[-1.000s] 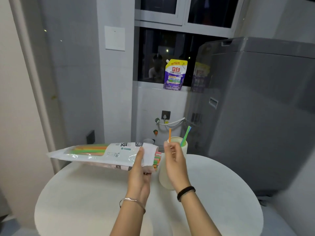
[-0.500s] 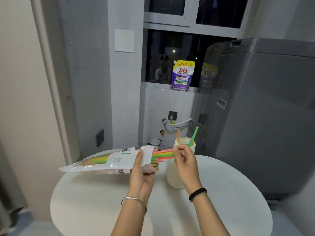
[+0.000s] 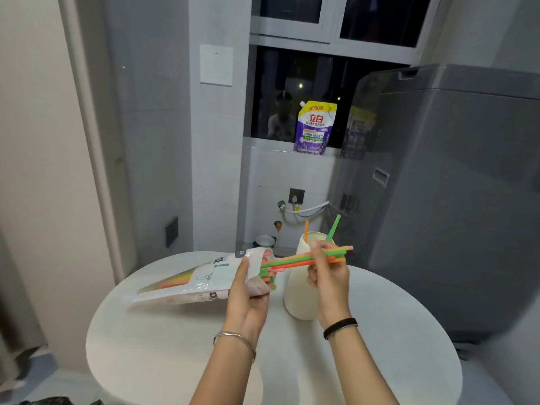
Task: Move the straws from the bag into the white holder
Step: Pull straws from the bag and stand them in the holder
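My left hand grips the open end of a clear and white plastic bag held sideways above the round white table. More coloured straws lie inside the bag. My right hand pinches a bundle of green, pink and orange straws that sticks halfway out of the bag's mouth, just in front of the tall white holder. An orange straw and a green straw stand upright in the holder.
A grey washing machine stands close on the right of the table. A purple detergent pouch sits on the window sill behind. A hose and wall socket are on the back wall.
My right hand went from the holder to the bag's mouth, took hold of a bundle of straws and drew it out to the right. The bag stays in my left hand.
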Action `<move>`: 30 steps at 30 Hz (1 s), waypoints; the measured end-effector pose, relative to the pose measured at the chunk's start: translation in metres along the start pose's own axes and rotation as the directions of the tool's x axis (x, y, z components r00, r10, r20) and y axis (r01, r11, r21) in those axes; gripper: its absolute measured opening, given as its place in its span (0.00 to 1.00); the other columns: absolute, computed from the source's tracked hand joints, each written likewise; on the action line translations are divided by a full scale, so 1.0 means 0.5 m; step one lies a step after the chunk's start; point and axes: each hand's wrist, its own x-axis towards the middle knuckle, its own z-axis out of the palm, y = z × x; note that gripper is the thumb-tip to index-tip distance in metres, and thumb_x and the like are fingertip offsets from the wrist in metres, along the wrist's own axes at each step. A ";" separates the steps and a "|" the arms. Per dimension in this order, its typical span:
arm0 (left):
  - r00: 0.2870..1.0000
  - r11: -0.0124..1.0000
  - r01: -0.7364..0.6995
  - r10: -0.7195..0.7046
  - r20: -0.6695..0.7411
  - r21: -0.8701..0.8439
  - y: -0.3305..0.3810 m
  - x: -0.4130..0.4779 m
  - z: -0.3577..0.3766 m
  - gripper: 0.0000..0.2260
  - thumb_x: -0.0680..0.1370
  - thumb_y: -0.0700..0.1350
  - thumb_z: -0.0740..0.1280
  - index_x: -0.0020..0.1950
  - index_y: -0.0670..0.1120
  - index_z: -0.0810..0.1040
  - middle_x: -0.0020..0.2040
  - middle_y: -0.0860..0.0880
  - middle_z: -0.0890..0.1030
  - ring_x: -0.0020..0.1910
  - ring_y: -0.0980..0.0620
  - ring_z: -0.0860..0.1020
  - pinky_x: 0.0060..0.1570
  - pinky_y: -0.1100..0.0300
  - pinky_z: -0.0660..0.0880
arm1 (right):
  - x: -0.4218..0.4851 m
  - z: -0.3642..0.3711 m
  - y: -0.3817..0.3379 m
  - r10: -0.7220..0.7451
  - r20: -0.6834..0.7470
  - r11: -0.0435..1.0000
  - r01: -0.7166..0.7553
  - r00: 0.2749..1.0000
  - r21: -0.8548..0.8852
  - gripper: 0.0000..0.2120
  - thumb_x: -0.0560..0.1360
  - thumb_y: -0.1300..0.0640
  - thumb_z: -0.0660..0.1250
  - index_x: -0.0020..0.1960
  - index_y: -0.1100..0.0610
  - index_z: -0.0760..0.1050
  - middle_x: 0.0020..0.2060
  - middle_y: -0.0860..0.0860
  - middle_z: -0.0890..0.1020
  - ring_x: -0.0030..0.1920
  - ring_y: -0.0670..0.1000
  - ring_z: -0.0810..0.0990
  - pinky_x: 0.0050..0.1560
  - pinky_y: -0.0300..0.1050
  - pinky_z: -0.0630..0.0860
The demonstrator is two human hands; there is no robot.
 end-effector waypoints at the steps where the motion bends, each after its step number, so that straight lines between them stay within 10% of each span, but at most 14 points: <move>1: 1.000 1.000 0.008 -0.008 -0.006 -0.002 -0.006 0.001 0.001 0.06 0.79 0.44 0.63 0.47 0.42 0.75 0.33 0.46 0.85 0.27 0.54 0.81 0.36 0.61 0.76 | -0.005 0.007 0.007 0.004 0.065 0.998 0.000 0.998 -0.058 0.04 0.73 0.55 0.69 0.40 0.51 0.77 0.23 0.42 0.69 0.24 0.42 0.64 0.24 0.33 0.61; 4: 0.999 0.998 0.037 -0.039 -0.036 -0.060 -0.018 -0.001 0.007 0.10 0.78 0.43 0.65 0.59 0.44 0.73 0.42 0.43 0.84 0.35 0.51 0.83 0.32 0.62 0.80 | -0.015 0.025 0.027 0.032 0.195 0.981 0.008 0.980 -0.196 0.04 0.75 0.58 0.67 0.43 0.56 0.78 0.24 0.42 0.73 0.25 0.41 0.69 0.26 0.30 0.65; 11: 0.999 0.999 0.044 -0.043 0.017 -0.032 -0.014 0.004 0.005 0.11 0.79 0.45 0.63 0.60 0.43 0.70 0.31 0.45 0.85 0.27 0.53 0.82 0.29 0.65 0.77 | 0.014 -0.005 0.005 -0.107 -0.079 0.977 0.090 0.991 -0.191 0.16 0.75 0.52 0.65 0.30 0.54 0.71 0.19 0.44 0.69 0.22 0.41 0.68 0.27 0.36 0.66; 16: 0.997 0.998 0.061 -0.061 0.041 -0.021 -0.028 0.002 0.016 0.12 0.79 0.43 0.63 0.60 0.40 0.73 0.38 0.43 0.85 0.29 0.52 0.83 0.25 0.64 0.77 | 0.013 0.002 0.019 -0.100 0.080 0.965 0.116 0.992 -0.234 0.07 0.72 0.55 0.70 0.36 0.51 0.77 0.29 0.42 0.81 0.34 0.37 0.80 0.35 0.26 0.73; 22: 0.994 0.993 0.109 -0.107 0.036 -0.046 -0.028 0.010 0.031 0.08 0.79 0.44 0.63 0.51 0.39 0.77 0.32 0.44 0.85 0.25 0.52 0.81 0.24 0.65 0.76 | 0.062 -0.025 -0.026 -0.164 -0.002 0.960 0.159 0.987 -0.232 0.18 0.75 0.54 0.66 0.28 0.51 0.69 0.20 0.42 0.71 0.26 0.43 0.70 0.33 0.42 0.67; 30: 0.993 0.991 0.082 -0.091 -0.076 -0.108 -0.041 0.020 0.045 0.20 0.77 0.42 0.67 0.68 0.43 0.69 0.44 0.43 0.80 0.32 0.49 0.83 0.21 0.61 0.76 | 0.145 -0.081 -0.149 -0.315 0.048 0.896 0.314 0.948 -0.315 0.13 0.76 0.52 0.64 0.33 0.53 0.72 0.30 0.53 0.75 0.30 0.45 0.75 0.31 0.38 0.71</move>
